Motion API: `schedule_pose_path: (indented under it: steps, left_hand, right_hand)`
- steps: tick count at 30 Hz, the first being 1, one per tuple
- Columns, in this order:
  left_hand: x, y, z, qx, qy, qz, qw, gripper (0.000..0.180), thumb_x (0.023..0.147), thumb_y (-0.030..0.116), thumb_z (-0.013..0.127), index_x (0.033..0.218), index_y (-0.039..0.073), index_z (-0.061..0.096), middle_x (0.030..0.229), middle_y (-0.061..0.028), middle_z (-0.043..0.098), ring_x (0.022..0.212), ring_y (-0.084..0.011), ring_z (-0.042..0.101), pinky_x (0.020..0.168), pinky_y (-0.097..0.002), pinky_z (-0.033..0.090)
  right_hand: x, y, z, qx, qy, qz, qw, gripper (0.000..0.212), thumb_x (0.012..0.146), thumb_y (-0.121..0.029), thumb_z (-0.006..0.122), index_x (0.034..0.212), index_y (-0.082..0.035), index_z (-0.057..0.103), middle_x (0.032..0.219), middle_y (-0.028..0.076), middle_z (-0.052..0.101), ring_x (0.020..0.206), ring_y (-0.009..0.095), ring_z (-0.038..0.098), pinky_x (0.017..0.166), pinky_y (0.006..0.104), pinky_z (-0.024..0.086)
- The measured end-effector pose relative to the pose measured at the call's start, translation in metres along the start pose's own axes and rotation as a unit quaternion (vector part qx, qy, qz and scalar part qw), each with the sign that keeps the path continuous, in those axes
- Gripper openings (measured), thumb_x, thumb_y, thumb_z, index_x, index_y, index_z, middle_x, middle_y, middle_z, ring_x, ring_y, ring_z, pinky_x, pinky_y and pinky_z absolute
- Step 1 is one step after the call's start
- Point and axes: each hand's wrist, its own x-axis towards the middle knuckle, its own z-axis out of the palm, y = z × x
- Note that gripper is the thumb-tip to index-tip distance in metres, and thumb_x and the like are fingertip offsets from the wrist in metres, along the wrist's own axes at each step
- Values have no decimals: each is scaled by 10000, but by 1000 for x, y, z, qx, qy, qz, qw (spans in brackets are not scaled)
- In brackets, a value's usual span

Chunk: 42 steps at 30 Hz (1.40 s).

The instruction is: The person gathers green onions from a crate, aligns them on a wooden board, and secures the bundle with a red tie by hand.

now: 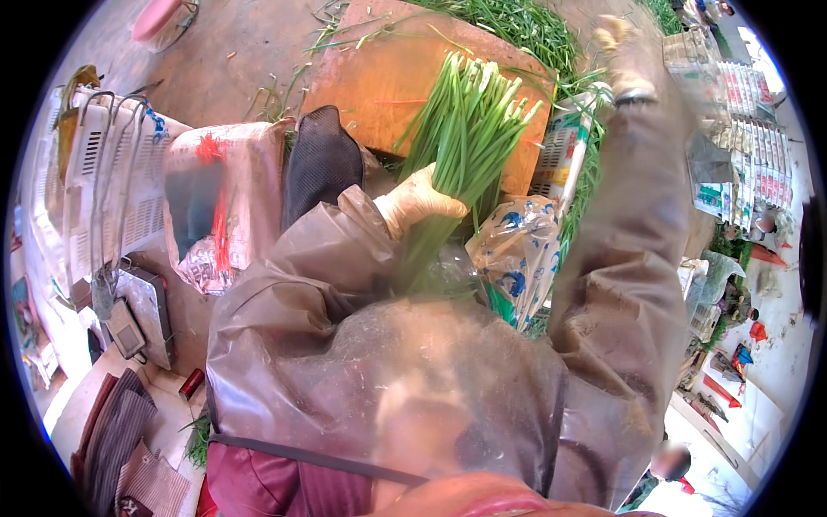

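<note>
My left hand (418,205), in a pale glove, is closed around a thick bunch of garlic chives (474,129). Their pale cut ends point away from me, over an orange wooden board (370,77); the leafy ends hang blurred toward my chest. My right arm reaches far out to the right. At its end my gloved right hand (622,56) is near a heap of loose greens (525,30) beyond the board. Motion smears its fingers, and whether it holds anything does not show. A clear plastic bag with blue print (517,250) lies below the bunch.
A wrapped pink-white bale with red string (233,189) and a dark mesh-covered object (323,164) stand left of my arm. Farther left are white plastic crates (95,172) with metal hooks. A pink-topped stool (164,21) is at the far left; stacked printed cartons (749,164) at right.
</note>
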Motion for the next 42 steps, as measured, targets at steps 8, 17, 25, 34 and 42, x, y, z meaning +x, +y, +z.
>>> schedule_pose_path:
  steps: [8, 17, 25, 34, 42]
  left_hand:
    - [6, -11, 5, 27, 41, 25, 998, 630, 676, -31, 764, 1251, 41, 516, 1062, -51, 632, 929, -143, 588, 829, -297, 490]
    - [2, -4, 5, -26, -33, -8, 999, 689, 664, -21, 783, 1288, 46, 500, 1126, -46, 619, 1023, -152, 563, 916, -316, 451]
    - [6, -11, -1, -10, 4, -22, 1000, 696, 668, -14, 790, 1301, 57, 510, 1127, -36, 624, 1004, -147, 574, 891, -312, 464]
    - [-1, 5, 15, -12, -47, -40, 998, 618, 672, -14, 769, 1244, 43, 542, 1050, -44, 639, 924, -144, 593, 837, -306, 485]
    - [-5, 5, 16, -4, -46, 12, 999, 469, 683, 31, 771, 1125, 51, 614, 966, -37, 648, 863, -145, 599, 806, -292, 479]
  right_hand:
    - [-145, -130, 12, 411, -382, 85, 824, 280, 859, -304, 679, 995, -59, 687, 707, 21, 593, 638, 129, 570, 586, 239, 445]
    - [-43, -17, -9, 494, -217, -26, 842, 264, 920, -311, 592, 1020, -92, 700, 723, -9, 597, 641, 90, 561, 604, 230, 460]
    - [-64, -89, 5, 390, -248, -90, 882, 327, 898, -346, 632, 1135, -122, 657, 957, 18, 697, 962, 128, 631, 857, 302, 485]
    - [-10, 60, 71, -148, 263, -227, 926, 326, 810, -137, 532, 1108, -33, 615, 922, 227, 646, 729, 354, 648, 634, 431, 507]
    - [-137, -64, -18, 249, -24, -181, 951, 255, 868, -342, 643, 1063, -187, 696, 1183, 67, 619, 1086, 278, 565, 946, 380, 446]
